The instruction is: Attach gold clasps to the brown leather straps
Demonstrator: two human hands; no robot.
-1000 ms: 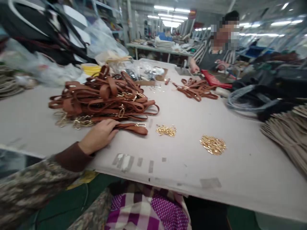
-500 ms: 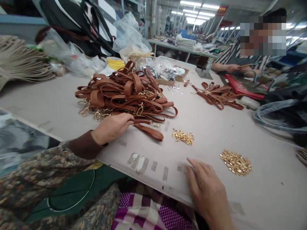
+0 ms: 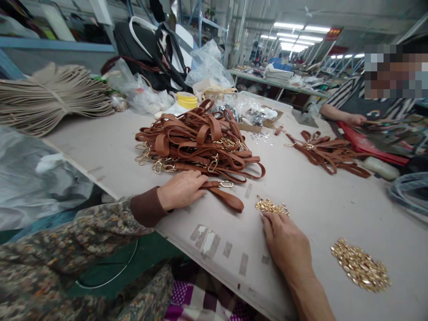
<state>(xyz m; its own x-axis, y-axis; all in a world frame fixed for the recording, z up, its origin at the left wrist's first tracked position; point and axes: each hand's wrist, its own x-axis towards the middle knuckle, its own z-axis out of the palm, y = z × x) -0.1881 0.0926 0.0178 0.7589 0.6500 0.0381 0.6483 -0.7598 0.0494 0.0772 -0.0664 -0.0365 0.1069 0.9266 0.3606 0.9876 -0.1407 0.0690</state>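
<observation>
My left hand (image 3: pixel 182 189) lies palm down on a brown leather strap (image 3: pixel 227 197) with a gold ring, its fingers curled over the strap's near end. Just behind it is a big heap of the same brown straps (image 3: pixel 197 140) with gold clasps. My right hand (image 3: pixel 284 243) rests on the table with its fingers stretched out, the fingertips touching a small pile of gold metal fittings (image 3: pixel 270 206). It holds nothing that I can see.
A larger pile of gold fittings (image 3: pixel 361 265) lies at the right. A person across the beige table (image 3: pixel 110 142) works beside more brown straps (image 3: pixel 326 149) and a red piece (image 3: pixel 364 145). Beige handles (image 3: pixel 50 98), plastic bags and black bags crowd the back left.
My right hand came into view and slid forward to the small gold pile. My left hand stayed on the strap while the view swung left.
</observation>
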